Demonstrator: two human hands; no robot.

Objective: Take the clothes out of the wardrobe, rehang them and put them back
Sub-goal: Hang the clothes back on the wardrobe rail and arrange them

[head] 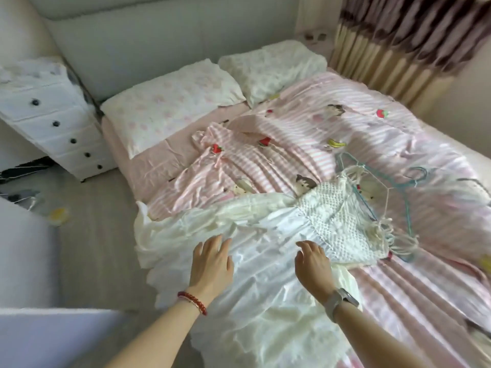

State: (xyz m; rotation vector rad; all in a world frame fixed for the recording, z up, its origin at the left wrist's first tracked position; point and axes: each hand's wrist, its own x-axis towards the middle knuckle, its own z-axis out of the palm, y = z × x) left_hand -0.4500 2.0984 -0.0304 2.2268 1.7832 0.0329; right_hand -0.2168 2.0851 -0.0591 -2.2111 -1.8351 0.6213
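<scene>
Reaching forward in the lower middle of the frame, the left hand (212, 261) has its fingers spread and nearly straight over the white dress (265, 274) and holds nothing. The right hand (312, 264) is beside it, fingers loosely bent downward over the same cloth; whether they touch it I cannot tell, but nothing is gripped. One red bead bracelet (192, 302) is on the left wrist, and one watch (341, 301) with a pale strap is on the right wrist.

The dress lies spread on the bed, its knitted top (337, 224) toward the right of the frame. Just beyond that top lie thin hangers (377, 197), at least one blue and one white, tangled with strings; the exact number I cannot tell.

The bed carries one pink striped quilt (345, 134) printed with fruits and cartoon figures, and two pillows (172, 99) in the upper middle. At the upper left stands one white chest of drawers (53, 120) with five dark knobs. A curtain (411, 35) hangs at the upper right. The floor (101, 221) at the left is grey. No writing can be read.
</scene>
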